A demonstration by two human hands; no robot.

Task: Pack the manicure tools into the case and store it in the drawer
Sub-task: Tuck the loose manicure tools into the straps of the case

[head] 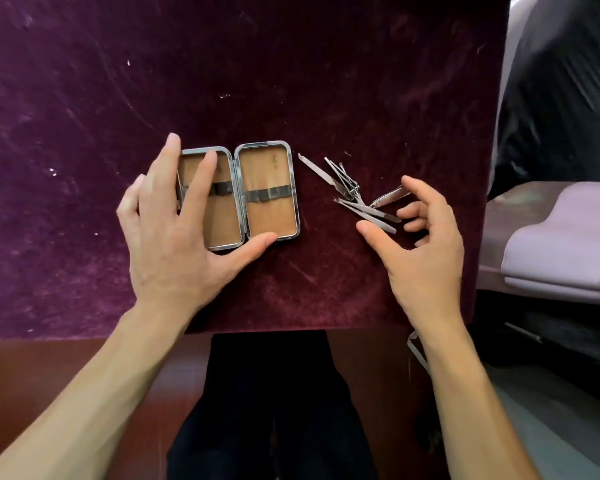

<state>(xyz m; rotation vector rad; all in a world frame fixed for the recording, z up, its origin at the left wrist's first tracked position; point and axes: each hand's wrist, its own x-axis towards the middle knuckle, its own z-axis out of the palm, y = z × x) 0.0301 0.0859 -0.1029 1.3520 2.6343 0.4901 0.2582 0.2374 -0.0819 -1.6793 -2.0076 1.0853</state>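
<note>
Pressed the open case [267, 216] flat on the purple cloth [291, 81] with the left hand [174, 244], fingers spread wide. Hovered the right hand [426, 258], loose and empty, just beside the tools [350, 188], nearer than the left. Found them slanted, between that hand and the case.

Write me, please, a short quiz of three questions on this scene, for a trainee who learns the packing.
1. True or false: the case lies shut on the purple cloth.
2. The loose tools lie: A) inside the case; B) to the right of the case; C) to the left of the case.
3. Which of the hands rests on the case?

Key: 1 false, it lies open. 2 B. 3 the left hand.
</note>
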